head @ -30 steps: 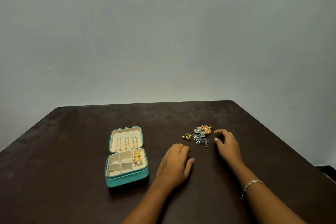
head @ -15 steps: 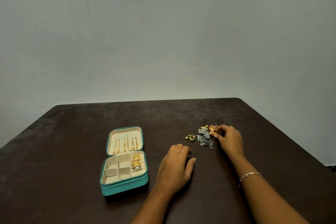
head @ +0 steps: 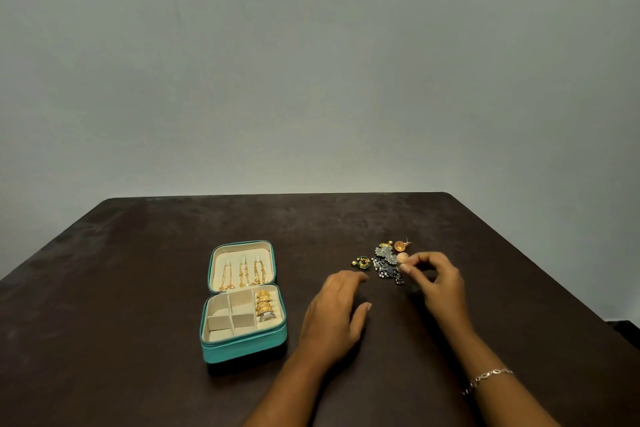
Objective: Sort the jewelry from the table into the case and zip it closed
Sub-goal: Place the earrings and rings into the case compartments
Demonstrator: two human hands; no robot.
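A teal jewelry case [head: 242, 351] lies open on the dark table [head: 131, 288]. Gold chains [head: 242, 274] hang in its lid and gold rings [head: 265, 307] fill the right slot of its cream tray. To its right sits a small pile: a green-and-gold earring [head: 362, 262], dark silver beaded earrings [head: 386, 263] and an orange dome earring [head: 400, 246]. My right hand [head: 438, 282] pinches a second small orange earring [head: 401, 257] at the pile's right edge, just above the table. My left hand [head: 336, 315] rests palm down between case and pile.
The tray's other compartments [head: 228, 319] hold nothing. A silver bracelet [head: 488, 378] circles my right wrist. A plain grey wall rises behind the table's far edge [head: 277, 196], and the table's right edge [head: 540, 274] runs close to my right arm.
My right hand reached the orange earring at the pile, pinched it and has drawn slightly back toward me. My left hand stayed on the table. The camera view shifted a little.
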